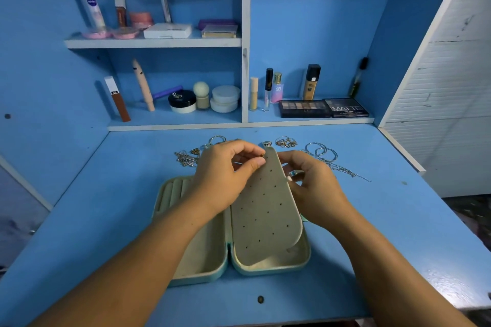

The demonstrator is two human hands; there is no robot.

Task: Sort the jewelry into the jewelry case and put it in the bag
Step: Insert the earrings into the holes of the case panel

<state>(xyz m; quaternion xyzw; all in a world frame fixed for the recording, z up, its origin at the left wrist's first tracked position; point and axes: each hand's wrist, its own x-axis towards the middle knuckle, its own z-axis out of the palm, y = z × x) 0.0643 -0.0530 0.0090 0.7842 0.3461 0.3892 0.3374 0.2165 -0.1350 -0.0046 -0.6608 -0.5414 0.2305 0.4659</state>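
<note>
An open pale-green jewelry case (202, 268) lies flat on a blue counter (106, 220). Its perforated earring panel (265, 207) is lifted upright from the right half. The left hand (225, 167) has its grip pinched together on a small gold earring (263, 155) at the panel's top edge. The right hand (310, 183) curls its fingers at the panel's back and seems to steady it, though its fingertips are partly hidden.

The step in hand looks like pinning an earring. The next move calls for threading the post through a hole. Chains (184, 158), rings (285, 141) and bangles (322, 152) wait unsorted beyond the case. No bag is visible.

Readable on the shelves: "MATTE" on a dark palette (345, 107), "SB" on a small bottle (277, 89) and "NIVEA" on a white tube (93, 9).
</note>
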